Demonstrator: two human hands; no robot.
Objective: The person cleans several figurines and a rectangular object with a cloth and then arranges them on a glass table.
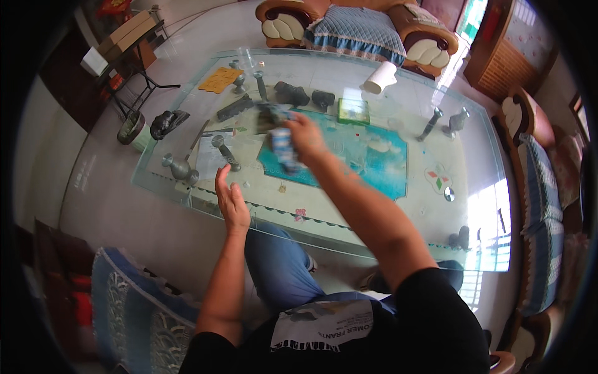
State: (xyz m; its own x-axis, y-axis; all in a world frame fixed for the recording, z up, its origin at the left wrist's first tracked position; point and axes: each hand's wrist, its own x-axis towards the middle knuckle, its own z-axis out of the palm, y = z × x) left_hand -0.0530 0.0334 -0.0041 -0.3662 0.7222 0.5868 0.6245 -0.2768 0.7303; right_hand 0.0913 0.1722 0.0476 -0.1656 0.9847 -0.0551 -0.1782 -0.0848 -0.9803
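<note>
My right hand (pixel 303 138) reaches over the glass tabletop (pixel 322 210), gripping a blue-and-white cloth (pixel 282 145). Motion blurs the cloth, which hangs at the thumb side of the hand; whether it touches the glass I cannot tell. Raised near the table's front edge, my left hand (pixel 231 201) is empty, its thumb apart from the fingers. Below the glass, a lower shelf carries a turquoise picture panel (pixel 383 159), partly covered by my right hand and forearm. A grey table support (pixel 226 152) shows just beyond the left fingertips.
Toward the far side are a white paper roll (pixel 379 78), a clear plastic cup (pixel 245 57), a yellow cloth (pixel 219 79), a green box (pixel 353 111) and dark bundles (pixel 292 93). A waste bin (pixel 133 131) stands left. Sofas (pixel 355 32) border the far and right sides.
</note>
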